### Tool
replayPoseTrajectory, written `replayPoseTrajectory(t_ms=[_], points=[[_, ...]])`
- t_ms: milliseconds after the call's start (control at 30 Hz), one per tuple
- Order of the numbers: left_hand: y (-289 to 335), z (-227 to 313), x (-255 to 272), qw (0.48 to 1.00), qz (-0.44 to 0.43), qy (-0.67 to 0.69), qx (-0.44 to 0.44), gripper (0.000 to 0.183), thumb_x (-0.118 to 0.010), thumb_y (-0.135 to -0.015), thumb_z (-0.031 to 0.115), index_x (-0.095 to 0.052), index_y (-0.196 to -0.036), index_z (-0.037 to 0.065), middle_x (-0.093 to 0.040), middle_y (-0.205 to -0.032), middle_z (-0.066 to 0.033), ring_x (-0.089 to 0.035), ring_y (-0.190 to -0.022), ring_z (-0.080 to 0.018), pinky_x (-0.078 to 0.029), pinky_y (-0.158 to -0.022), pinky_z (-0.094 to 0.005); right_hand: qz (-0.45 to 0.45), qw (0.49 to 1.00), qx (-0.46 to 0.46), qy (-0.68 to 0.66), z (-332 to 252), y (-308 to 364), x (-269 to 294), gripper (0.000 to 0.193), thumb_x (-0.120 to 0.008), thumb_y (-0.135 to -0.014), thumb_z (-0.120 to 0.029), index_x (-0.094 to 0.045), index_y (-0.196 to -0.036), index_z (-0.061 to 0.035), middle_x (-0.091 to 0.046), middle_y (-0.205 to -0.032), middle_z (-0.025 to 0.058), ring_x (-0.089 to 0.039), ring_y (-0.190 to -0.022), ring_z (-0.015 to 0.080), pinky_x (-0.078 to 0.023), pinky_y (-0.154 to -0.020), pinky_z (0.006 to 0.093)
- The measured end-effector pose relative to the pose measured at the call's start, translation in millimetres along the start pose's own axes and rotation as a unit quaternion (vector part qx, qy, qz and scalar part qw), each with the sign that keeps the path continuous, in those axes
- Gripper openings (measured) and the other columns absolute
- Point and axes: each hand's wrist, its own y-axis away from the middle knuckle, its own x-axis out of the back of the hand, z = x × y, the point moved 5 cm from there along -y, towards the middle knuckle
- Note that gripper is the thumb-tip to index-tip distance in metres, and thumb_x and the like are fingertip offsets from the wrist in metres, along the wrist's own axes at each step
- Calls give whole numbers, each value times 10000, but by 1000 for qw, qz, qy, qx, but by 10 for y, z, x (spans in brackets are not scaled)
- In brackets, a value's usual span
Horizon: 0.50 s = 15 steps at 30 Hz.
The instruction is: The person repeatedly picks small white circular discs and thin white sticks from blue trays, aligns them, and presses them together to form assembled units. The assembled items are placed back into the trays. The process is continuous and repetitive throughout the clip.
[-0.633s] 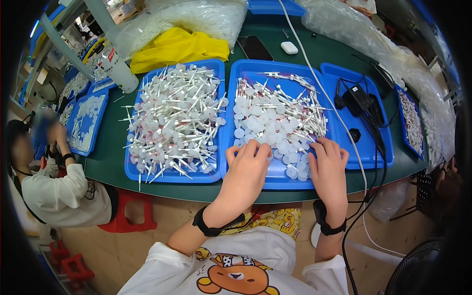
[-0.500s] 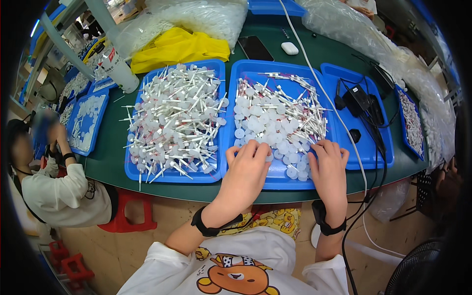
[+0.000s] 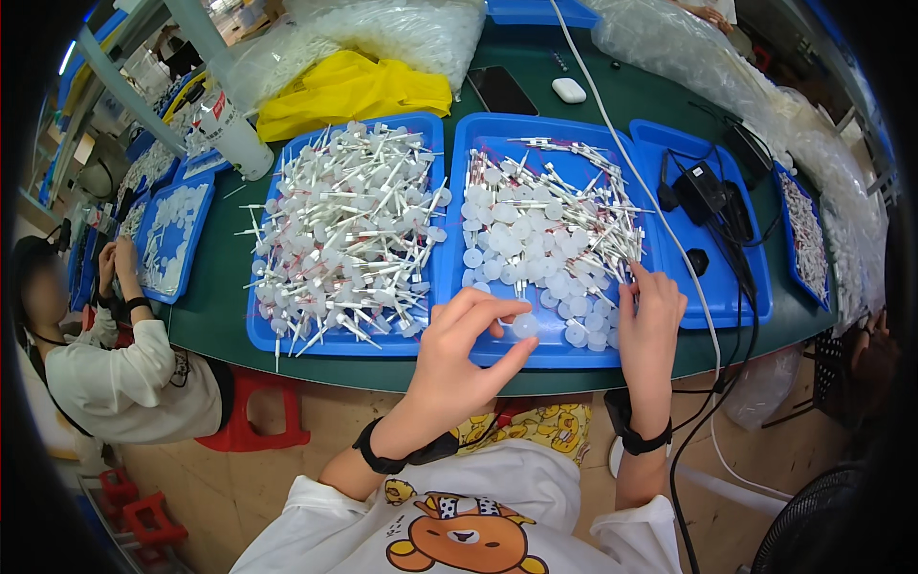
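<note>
My left hand [image 3: 457, 346] is over the front of the middle blue tray [image 3: 535, 356]. Between its thumb and index fingertip sits a translucent white disc [image 3: 525, 326]. At the tray's right side, my right hand [image 3: 652, 320] has thumb and index finger close together at the edge of a heap of thin white sticks [image 3: 602, 225]; anything between those tips is too small to make out. Loose translucent discs [image 3: 516, 234] lie piled in the tray's middle and front. To the left, another blue tray [image 3: 430, 342] holds many white sticks with discs on them [image 3: 349, 234].
A right-hand blue tray [image 3: 755, 304] holds a black adapter [image 3: 700, 191] and cables; a white cable [image 3: 636, 182] crosses the middle tray. Behind lie a phone [image 3: 503, 92], a white case [image 3: 569, 91] and a yellow bag [image 3: 354, 96]. A co-worker [image 3: 124, 373] sits at left.
My left hand has drawn back toward me from the disc pile, thumb and index spread around a disc. My right hand has moved slightly up and right to the sticks.
</note>
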Motion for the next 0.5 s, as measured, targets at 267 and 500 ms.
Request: replayPoseTrajectory(t_ms=[267,500], points=[[156,-106,126,946,-47,298,118,308,-684,-879,34,-631,-1180,5,-638,-1002,-36,-580,-922,-97,-456,-795,-279,47,997,-42,-39,-160,134,532,136,-586,-890,0,-627,-1020,-1,-557,-949,120,-538,-932,301,-394,-850,393],[153,-29,52,886,-83,420,180,336,-609,-963,69,-565,-1282,-27,-629,-1179,-98,-586,-956,-112,-481,-871,-271,9,963,46,-265,-549,273,903,136,-698,-811,8,-669,-941,-19,-645,-822,85,-558,-741,250,-412,-730,340]])
